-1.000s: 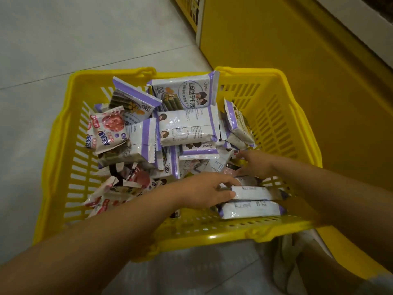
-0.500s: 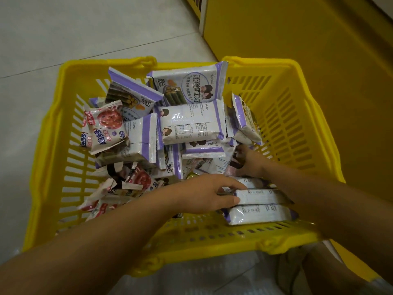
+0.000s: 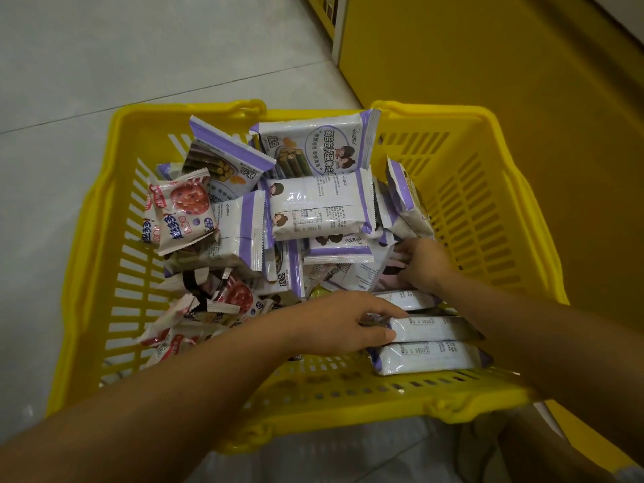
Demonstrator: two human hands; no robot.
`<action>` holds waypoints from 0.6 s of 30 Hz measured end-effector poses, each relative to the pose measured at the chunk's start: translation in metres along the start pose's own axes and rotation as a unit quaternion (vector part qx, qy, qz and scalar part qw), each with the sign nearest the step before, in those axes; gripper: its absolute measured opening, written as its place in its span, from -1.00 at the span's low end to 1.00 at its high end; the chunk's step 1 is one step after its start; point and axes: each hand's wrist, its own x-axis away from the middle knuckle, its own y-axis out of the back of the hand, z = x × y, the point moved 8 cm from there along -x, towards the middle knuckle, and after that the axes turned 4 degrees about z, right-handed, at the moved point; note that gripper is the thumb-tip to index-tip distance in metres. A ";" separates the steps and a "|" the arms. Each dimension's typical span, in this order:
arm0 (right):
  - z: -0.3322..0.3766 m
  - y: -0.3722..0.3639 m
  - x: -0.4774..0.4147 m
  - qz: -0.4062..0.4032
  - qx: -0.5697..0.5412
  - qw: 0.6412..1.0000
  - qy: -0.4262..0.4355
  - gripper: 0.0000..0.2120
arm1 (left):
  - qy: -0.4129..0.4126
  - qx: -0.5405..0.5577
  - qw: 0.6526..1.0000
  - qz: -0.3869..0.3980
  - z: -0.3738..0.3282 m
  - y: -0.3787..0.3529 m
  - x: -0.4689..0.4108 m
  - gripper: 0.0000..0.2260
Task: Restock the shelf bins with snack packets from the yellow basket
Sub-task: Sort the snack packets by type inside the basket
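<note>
As left hand (image 3: 341,324) pinches a packet (image 3: 432,328), right hand (image 3: 423,263) touches others (image 3: 362,277)

the yellow slotted plastic basket (image 3: 488,203) sits left of the yellow shelf base (image 3: 488,64). white-and-purple foil snack packets (image 3: 320,210) lie in it; my left hand (image 3: 341,325) and right hand (image 3: 425,263) rest on those at its near right.

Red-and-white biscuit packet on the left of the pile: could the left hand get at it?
Probably yes: the red-and-white plastic snack packet lies uncovered on top, though the left hand grips a white-and-purple packet.
</note>
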 end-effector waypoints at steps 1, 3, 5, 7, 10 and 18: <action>0.003 0.003 0.004 -0.006 0.014 1.000 0.011 -0.63 | 0.000 0.000 1.000 0.001 0.000 0.000 0.000 -0.63; 0.008 0.009 0.013 -0.017 0.069 0.997 0.037 -0.73 | -0.001 -0.002 1.000 0.000 -0.001 -0.001 -0.001 -0.63; 0.014 0.011 0.024 -0.003 0.169 0.983 0.070 -0.76 | -0.002 -0.010 1.000 -0.002 -0.002 0.000 -0.001 -0.63; 0.018 0.012 0.033 0.019 0.213 0.973 0.091 -0.72 | -0.011 -0.011 1.000 -0.004 -0.006 0.000 0.000 -0.63; 0.020 0.015 0.044 0.055 0.203 0.973 0.096 -0.63 | -0.021 -0.010 1.000 -0.011 -0.009 0.001 0.000 -0.64; 0.013 0.042 0.076 -0.004 0.220 0.968 0.122 -0.67 | 0.032 0.032 0.997 -0.059 -0.001 0.009 0.001 -0.74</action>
